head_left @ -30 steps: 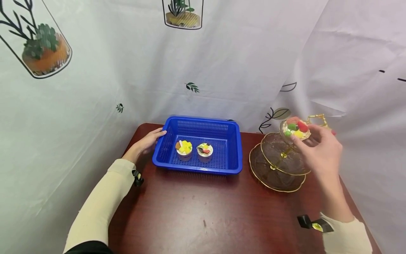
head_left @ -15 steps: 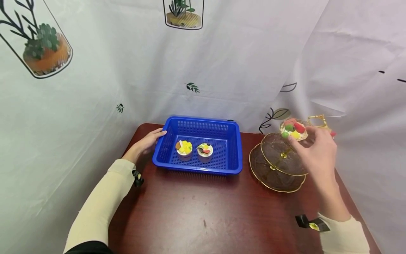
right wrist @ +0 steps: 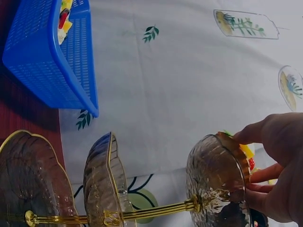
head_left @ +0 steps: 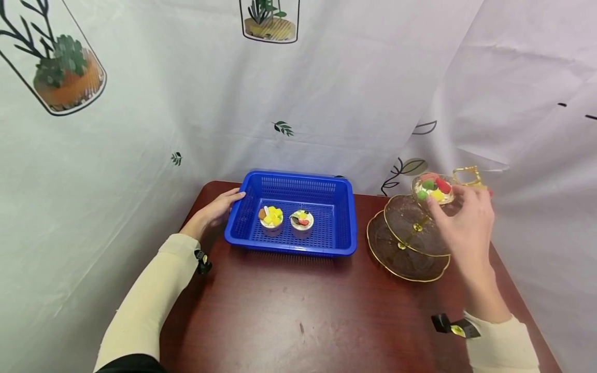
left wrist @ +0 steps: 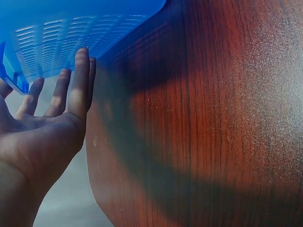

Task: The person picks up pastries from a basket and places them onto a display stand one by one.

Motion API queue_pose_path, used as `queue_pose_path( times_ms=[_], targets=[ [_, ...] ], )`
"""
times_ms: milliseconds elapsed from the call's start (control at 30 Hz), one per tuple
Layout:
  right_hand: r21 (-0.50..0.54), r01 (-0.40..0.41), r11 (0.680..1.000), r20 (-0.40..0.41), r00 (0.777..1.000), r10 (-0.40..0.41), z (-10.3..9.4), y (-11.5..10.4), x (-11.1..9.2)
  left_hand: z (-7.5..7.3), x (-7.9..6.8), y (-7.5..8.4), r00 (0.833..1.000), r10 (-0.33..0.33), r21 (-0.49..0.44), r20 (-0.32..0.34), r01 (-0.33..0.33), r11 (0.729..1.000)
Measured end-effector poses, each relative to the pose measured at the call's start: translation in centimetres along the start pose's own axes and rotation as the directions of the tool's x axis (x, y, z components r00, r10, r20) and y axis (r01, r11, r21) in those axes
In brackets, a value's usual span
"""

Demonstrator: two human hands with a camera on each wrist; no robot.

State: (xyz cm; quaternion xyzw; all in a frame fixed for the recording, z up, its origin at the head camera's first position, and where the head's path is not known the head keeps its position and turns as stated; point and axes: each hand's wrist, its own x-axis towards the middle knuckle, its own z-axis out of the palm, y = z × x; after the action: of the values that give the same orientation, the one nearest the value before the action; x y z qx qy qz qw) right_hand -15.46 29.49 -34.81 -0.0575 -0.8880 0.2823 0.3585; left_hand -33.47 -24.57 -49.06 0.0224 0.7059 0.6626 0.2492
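Note:
In the head view my left hand (head_left: 216, 207) grips the left rim of a blue plastic basket (head_left: 238, 243). The left wrist view shows its fingers along the basket's outer wall. Inside the basket stand a dessert cup with yellow cubes (head_left: 272, 220) and a dessert cup with mixed fruit (head_left: 301, 224). My right hand (head_left: 468, 223) pinches a fruit tart (head_left: 434, 189) at the top tier of a clear, gold-edged tiered stand (head_left: 396, 261). The right wrist view shows this tart (right wrist: 245, 150) at the top plate's (right wrist: 203, 165) edge; its underside is partly hidden.
The stand's gold handle (head_left: 468, 176) rises behind the right hand. A small red thing (head_left: 489, 192) shows just beyond that hand. The stand and basket share a dark red wooden table (head_left: 298, 311), with a patterned white cloth (head_left: 210, 103) hanging behind.
My right hand has shifted slightly left with the tart, which has turned a little and settled by the top plate. The left hand and basket look the same.

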Motion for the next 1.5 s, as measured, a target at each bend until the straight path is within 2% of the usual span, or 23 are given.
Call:
queue_pose_path(
  times_ms=[267, 467, 800, 900, 1067, 1300, 1500],
  targets=[
    [-0.008, 0.013, 1.0, -0.035, 0.999, -0.013, 0.2, 0.2, 0.0, -0.1, 0.0, -0.3, 1.0, 0.01, -0.003, 0.009, -0.01, 1.0],
    [-0.003, 0.009, 1.0, -0.028, 1.0, -0.009, 0.1, 0.1, 0.0, -0.1, 0.0, -0.2, 1.0, 0.011, -0.003, 0.016, -0.011, 1.0],
    [0.039, 0.076, 0.996, -0.064, 0.995, -0.073, -0.5, -0.4, 0.1, -0.1, 0.1, -0.1, 1.0, 0.007, 0.0, 0.004, -0.007, 1.0],
    [0.047, 0.093, 0.995, -0.063, 0.994, -0.09, -0.7, -1.1, 0.1, -0.1, 0.1, -0.2, 1.0, 0.005, 0.002, 0.006, -0.005, 1.0],
    [0.076, 0.17, 0.982, -0.071, 0.984, -0.165, -0.6, -2.8, 0.1, -0.2, 0.2, -0.2, 1.0, -0.006, -0.006, 0.004, 0.006, 1.0],
    [0.132, 0.306, 0.943, -0.073, 0.951, -0.299, 1.0, -5.3, -0.1, -0.2, 0.3, -0.3, 1.0, -0.005, -0.012, 0.0, 0.005, 1.0],
    [0.177, 0.344, 0.922, 0.026, 0.935, -0.354, 3.3, -7.3, -0.4, 0.0, 0.1, -0.2, 1.0, -0.005, 0.012, -0.005, 0.005, 1.0]
  ],
)
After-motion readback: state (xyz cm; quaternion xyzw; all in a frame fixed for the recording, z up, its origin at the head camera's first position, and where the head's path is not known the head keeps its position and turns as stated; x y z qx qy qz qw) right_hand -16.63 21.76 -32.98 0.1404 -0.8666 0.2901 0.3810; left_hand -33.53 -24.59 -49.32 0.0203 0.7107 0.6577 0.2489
